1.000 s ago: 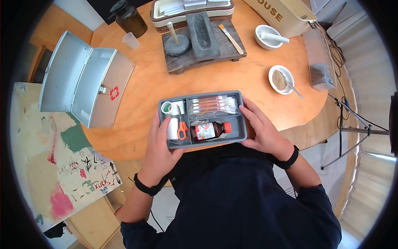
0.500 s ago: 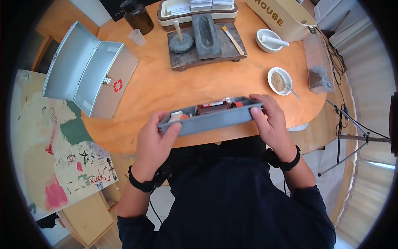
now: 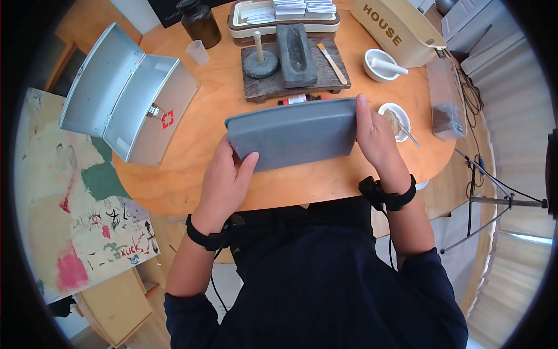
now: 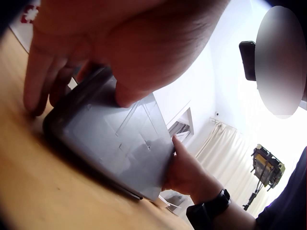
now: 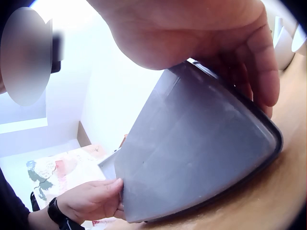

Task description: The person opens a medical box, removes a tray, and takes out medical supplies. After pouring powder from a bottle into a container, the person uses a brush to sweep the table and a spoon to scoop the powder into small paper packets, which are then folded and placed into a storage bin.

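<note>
A grey divided tray (image 3: 296, 136) is tipped steeply away from the person, its underside toward the head camera and its far edge low over the table. My left hand (image 3: 225, 180) grips the tray's left end, thumb against the bottom. At the other end my right hand (image 3: 378, 139) holds on, thumb along the upper corner. Beyond the far rim, part of a dark bottle with a white label (image 3: 296, 99) and red cap shows. The tray's inside is hidden. Both wrist views show the smooth underside, in the left wrist view (image 4: 129, 139) close above the wood.
A metal first-aid box (image 3: 165, 134) stands with its lid up at left. Behind the tray are a wooden stand (image 3: 256, 90) with stone tools and a brush (image 3: 331, 63). A mortar (image 3: 378, 70) and a bowl of powder (image 3: 401, 110) are at right; a brown jar (image 3: 200, 26) is at back left.
The tray has gone from level, contents facing up, to tipped forward with its underside showing. It has moved farther over the table, and the bottle now appears past its far rim.
</note>
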`<state>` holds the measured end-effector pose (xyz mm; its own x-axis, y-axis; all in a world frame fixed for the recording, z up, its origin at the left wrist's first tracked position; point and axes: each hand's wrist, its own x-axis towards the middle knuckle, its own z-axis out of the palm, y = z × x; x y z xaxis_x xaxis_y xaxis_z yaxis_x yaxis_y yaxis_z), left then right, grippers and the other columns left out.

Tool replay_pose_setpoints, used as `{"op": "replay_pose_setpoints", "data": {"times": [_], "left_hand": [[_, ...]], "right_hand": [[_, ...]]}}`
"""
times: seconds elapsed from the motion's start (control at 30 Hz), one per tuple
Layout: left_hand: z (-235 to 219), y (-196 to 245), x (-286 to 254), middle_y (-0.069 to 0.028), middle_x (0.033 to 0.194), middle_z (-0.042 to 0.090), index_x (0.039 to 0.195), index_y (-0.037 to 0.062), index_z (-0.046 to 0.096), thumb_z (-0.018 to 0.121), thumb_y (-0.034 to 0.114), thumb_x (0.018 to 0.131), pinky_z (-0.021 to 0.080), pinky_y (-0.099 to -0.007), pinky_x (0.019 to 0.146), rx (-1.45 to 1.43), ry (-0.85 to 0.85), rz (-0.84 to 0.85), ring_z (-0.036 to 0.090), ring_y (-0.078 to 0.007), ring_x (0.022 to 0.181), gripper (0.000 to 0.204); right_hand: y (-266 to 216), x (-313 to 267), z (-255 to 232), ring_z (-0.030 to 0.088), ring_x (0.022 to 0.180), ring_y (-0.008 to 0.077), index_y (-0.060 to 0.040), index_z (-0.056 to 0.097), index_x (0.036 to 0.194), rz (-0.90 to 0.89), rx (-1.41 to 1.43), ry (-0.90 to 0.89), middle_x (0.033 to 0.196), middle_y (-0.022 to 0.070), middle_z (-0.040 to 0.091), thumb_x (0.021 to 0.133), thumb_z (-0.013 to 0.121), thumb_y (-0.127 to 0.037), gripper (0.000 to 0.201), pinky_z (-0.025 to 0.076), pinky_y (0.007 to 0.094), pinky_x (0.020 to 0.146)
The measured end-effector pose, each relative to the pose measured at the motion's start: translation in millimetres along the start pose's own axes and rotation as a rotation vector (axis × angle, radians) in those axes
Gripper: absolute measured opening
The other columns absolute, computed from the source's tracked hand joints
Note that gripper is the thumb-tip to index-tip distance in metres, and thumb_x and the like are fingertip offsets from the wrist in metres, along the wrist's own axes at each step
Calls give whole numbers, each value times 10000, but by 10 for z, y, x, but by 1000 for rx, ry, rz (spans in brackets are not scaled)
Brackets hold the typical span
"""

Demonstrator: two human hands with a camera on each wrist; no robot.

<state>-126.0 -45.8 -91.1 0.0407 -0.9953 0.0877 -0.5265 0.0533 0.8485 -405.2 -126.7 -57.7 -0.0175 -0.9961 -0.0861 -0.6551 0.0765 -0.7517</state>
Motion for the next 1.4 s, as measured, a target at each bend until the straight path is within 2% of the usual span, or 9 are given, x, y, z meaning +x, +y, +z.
{"op": "replay_pose_setpoints", "data": {"times": [0.17, 0.37, 0.43, 0.57, 0.77, 0.87, 1.0, 1.17, 1.4], "left_hand": [[-38, 21, 83, -156, 927, 623, 1323, -75, 469, 606, 288, 978, 498, -365, 751, 42, -48, -121, 603, -253, 800, 519], [1, -107, 62, -119, 1012, 640, 1382, -47, 447, 625, 222, 984, 513, -312, 817, 100, -128, -243, 616, -185, 889, 512], [15, -145, -3, -138, 1069, 621, 1386, -48, 445, 629, 194, 977, 514, -312, 812, 88, -61, -121, 604, -185, 908, 509], [-74, -150, -170, -146, 1160, 588, 1386, -43, 447, 616, 147, 975, 505, -304, 818, 106, -16, -92, 582, -176, 943, 484], [-35, -415, -445, -94, 1136, 556, 1307, -30, 487, 569, 58, 966, 468, -273, 809, 18, 100, -4, 521, -132, 910, 361], [56, -475, -477, -110, 1108, 541, 1246, -29, 507, 578, 27, 930, 454, -285, 783, -37, 120, -51, 510, -155, 883, 329], [31, -454, -474, -171, 1131, 534, 1195, -19, 524, 600, -10, 848, 436, -333, 784, 73, 114, 112, 506, -243, 878, 356], [29, -543, -516, -213, 1112, 558, 1138, -8, 524, 656, 44, 829, 471, -412, 811, 77, 78, 207, 546, -329, 925, 340], [-65, -624, -504, -196, 1126, 530, 1124, 7, 500, 628, 48, 848, 468, -408, 826, 51, -72, 238, 531, -320, 958, 307]], "right_hand": [[111, 13, 89, 656, 851, 377, 49, 671, 987, -12, 3, -40, 812, 243, 661, 1038, 317, -576, 720, 501, 405, 803], [493, -40, 268, 669, 869, 301, 87, 608, 1189, -120, 115, 6, 944, 202, 679, 1021, 531, -398, 519, 514, 367, 813], [558, -90, 258, 646, 878, 287, 73, 585, 1218, -354, 33, 101, 1038, 185, 636, 996, 601, -271, 410, 517, 357, 813], [737, -156, 247, 611, 924, 264, 61, 565, 1229, -247, 177, 38, 1107, 179, 583, 980, 612, -187, 354, 512, 336, 814], [771, -251, 293, 573, 953, 255, 36, 533, 1250, -469, 114, 89, 1169, 173, 554, 957, 582, -107, 330, 503, 331, 815], [773, -213, 275, 576, 936, 245, 37, 531, 1255, -445, 104, 62, 1171, 173, 553, 958, 562, -98, 328, 497, 324, 804], [762, -204, 270, 575, 928, 256, 48, 525, 1258, -455, 37, 25, 1162, 191, 550, 956, 555, -116, 345, 492, 324, 796], [783, -204, 248, 575, 1019, 368, 60, 526, 1260, -448, -64, 6, 1170, 241, 569, 935, 593, -245, 451, 486, 421, 884], [725, -222, 218, 572, 1035, 364, 67, 531, 1260, -397, -85, 0, 1197, 233, 560, 916, 631, -271, 493, 483, 410, 905]]}}
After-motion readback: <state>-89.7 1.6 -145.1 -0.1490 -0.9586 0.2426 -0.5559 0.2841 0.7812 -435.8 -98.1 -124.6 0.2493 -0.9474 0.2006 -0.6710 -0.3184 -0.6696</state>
